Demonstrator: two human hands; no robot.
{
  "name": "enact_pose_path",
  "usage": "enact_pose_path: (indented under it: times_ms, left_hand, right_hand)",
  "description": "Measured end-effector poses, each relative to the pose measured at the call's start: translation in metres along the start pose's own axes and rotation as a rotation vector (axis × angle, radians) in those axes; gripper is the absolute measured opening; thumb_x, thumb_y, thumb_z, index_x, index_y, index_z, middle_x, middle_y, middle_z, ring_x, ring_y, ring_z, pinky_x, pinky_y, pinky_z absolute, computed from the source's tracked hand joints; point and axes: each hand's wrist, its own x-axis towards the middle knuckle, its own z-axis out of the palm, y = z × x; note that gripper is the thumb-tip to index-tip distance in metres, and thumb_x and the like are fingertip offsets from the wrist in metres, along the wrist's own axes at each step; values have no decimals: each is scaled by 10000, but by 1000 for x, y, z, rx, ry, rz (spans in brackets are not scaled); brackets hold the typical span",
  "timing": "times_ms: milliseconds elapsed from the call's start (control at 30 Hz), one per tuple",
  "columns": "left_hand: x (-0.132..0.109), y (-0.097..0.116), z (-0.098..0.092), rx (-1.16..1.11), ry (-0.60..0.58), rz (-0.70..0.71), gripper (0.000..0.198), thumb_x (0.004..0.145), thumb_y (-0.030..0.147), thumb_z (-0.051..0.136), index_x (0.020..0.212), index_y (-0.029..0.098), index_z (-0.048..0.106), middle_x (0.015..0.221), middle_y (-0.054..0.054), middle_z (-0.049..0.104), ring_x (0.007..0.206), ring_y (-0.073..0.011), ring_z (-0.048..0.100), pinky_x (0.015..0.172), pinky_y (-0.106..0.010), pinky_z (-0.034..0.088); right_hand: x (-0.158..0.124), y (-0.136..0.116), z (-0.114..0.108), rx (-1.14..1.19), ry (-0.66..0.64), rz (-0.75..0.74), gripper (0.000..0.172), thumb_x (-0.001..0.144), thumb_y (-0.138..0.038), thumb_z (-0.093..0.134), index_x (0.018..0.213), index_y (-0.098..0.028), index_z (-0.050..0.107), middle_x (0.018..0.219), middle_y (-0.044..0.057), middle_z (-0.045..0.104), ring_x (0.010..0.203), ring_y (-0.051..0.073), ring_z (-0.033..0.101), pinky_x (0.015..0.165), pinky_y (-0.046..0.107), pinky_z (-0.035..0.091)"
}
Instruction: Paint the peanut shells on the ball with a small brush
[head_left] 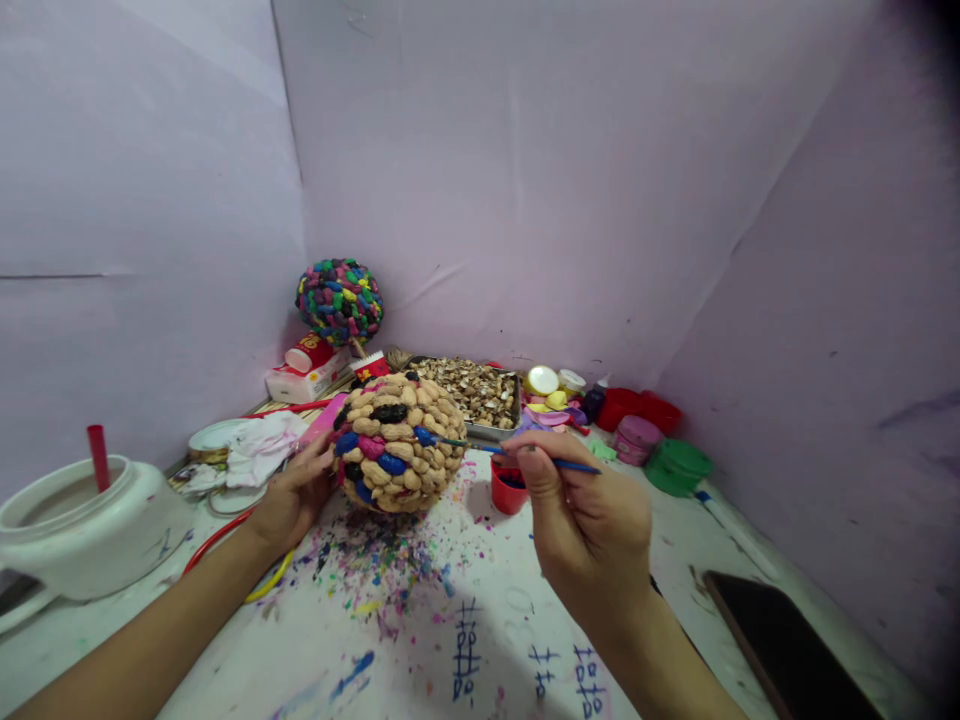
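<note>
Right hand (589, 520): fingers and thumb pinched together on a paintbrush (581, 466), gripped partway along its handle. Left hand (300, 492): unfolded, laid against the left side of a peanut-covered ball (405, 415); some of its fingertips are hidden, and how firmly they press cannot be told.

Position of the ball: on the desk (420, 665), between the two hands, directly left of the right hand and just ahead of it. The left hand is the nearer, being in contact; the right hand is apart from the ball and reaches it through the brush alone.

Alignment: the brush's long axis runs nearly level across the view, handle end to the right, bristles to the left. The bristle end appears to touch a blue peanut (424, 437) on the near face, right of the ball's middle. The ball itself is roundish and shows no clear long axis.

Adjacent item: a red cup (508, 497) stands right of the ball, close below the right hand's fingers, partly covered by them. Most peanuts in view are unpainted.
</note>
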Motion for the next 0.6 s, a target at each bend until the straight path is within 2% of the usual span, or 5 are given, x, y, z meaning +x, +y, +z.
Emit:
enact_pose_path:
  times_ms: [267, 467, 600]
  left_hand:
    - [0, 0, 0, -18, -5, -6, 588, 743, 338, 668, 1321, 287, 580, 1345, -9, 624, 1369, -326, 397, 1147, -468, 321]
    - [1, -1, -2, -9, -5, -5, 579, 740, 347, 668, 1310, 283, 590, 1340, -10, 628, 1370, -326, 397, 1143, -460, 329]
    - [0, -1, -2, -4, 1, 0, 529, 751, 338, 661, 1276, 289, 614, 1337, -5, 630, 1374, -316, 394, 1140, -458, 331]
  right_hand:
    - [1, -1, -2, -14, 4, 46, 166, 899, -138, 497, 807, -175, 631, 637, -3, 680, 567, 95, 650, 521, 181, 500]
    - [0, 1, 2, 15, 6, 31, 166, 872, -116, 518, 783, -180, 642, 693, 12, 702, 615, 112, 669, 575, 208, 539]
    - [-1, 1, 1, 22, 4, 51, 172, 883, -131, 509, 785, -187, 637, 666, 0, 691, 573, 108, 650, 535, 206, 521]
